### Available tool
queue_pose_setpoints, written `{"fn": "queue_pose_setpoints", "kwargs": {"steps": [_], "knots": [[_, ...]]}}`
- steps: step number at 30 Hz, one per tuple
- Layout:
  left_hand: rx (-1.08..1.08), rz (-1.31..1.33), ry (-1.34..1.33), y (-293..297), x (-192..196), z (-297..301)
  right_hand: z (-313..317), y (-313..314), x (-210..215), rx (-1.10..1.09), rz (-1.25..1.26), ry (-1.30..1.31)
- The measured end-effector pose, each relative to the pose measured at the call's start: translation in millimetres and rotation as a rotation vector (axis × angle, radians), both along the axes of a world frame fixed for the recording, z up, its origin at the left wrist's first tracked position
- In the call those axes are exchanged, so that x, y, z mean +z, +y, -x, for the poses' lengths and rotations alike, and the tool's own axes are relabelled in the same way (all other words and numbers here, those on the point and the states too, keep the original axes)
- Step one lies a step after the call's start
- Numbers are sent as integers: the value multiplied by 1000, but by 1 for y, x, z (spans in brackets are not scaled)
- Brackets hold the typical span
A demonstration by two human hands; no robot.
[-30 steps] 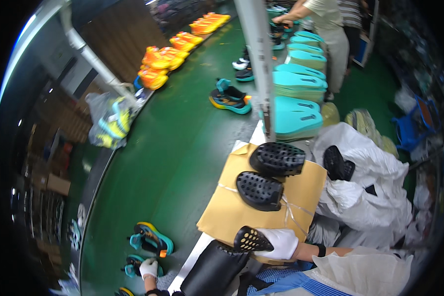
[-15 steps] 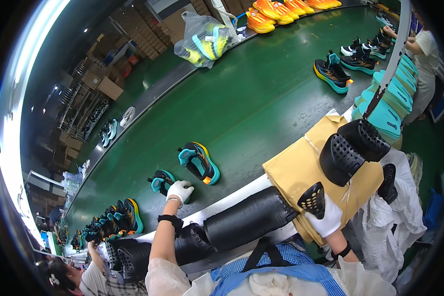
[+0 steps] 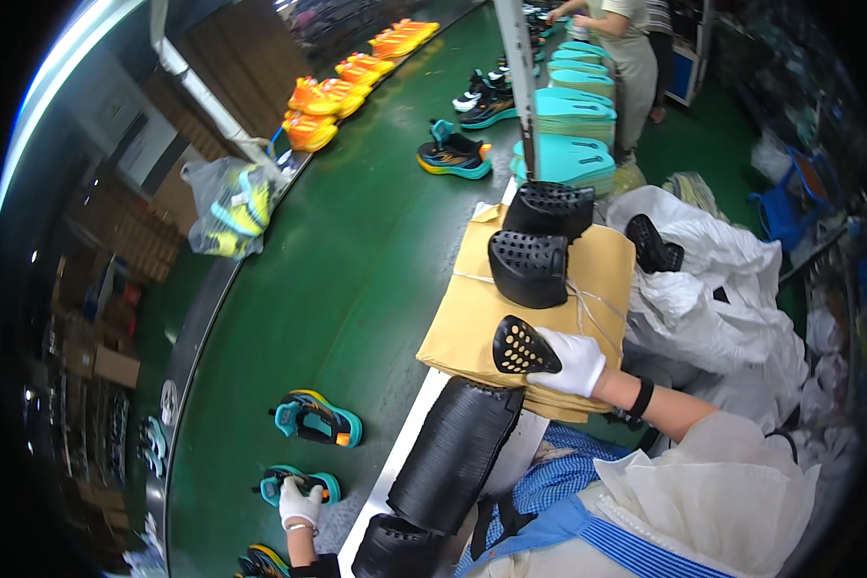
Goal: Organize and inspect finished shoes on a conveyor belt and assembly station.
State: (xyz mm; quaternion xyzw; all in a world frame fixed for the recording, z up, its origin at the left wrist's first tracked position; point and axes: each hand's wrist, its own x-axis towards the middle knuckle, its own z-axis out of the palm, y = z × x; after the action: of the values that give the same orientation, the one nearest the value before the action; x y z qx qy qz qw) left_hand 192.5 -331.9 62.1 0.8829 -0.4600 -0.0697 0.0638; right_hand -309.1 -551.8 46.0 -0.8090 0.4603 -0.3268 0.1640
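Observation:
White-gloved, my left hand (image 3: 301, 503) grips a dark sneaker (image 3: 328, 485) with teal trim near the belt's front edge, fingers closed at its opening. A matching sneaker (image 3: 320, 421) lies on its own just beyond it. My right hand (image 3: 576, 364), also gloved in white, is closed on a black perforated toe insert (image 3: 524, 345) above a stack of tan paper (image 3: 464, 332). On that stack sit two nested stacks of black inserts, a nearer one (image 3: 532, 270) and a farther one (image 3: 552, 210).
A long nested row of black inserts (image 3: 456, 453) lies along the front ledge. The green belt (image 3: 289, 318) carries more sneakers (image 3: 453, 154) farther off. Teal insoles (image 3: 565, 164) are piled beside a metal post (image 3: 520, 87). White sacks (image 3: 703, 279) lie at right; a co-worker (image 3: 626, 67) stands beyond.
The view has swung to the right, so the scene sits farther left. My left hand stays at the same sneaker, and my right hand still holds the toe insert over the paper.

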Motion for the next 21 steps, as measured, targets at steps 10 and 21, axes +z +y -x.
{"fn": "queue_pose_setpoints", "kwargs": {"steps": [10, 21], "knots": [[6, 229, 180, -27, -23, 4, -4, -1, -7, -14, 60, 46], [-17, -10, 130, -77, -18, 40, -7, 0, -9, -16, 24, 90]]}}
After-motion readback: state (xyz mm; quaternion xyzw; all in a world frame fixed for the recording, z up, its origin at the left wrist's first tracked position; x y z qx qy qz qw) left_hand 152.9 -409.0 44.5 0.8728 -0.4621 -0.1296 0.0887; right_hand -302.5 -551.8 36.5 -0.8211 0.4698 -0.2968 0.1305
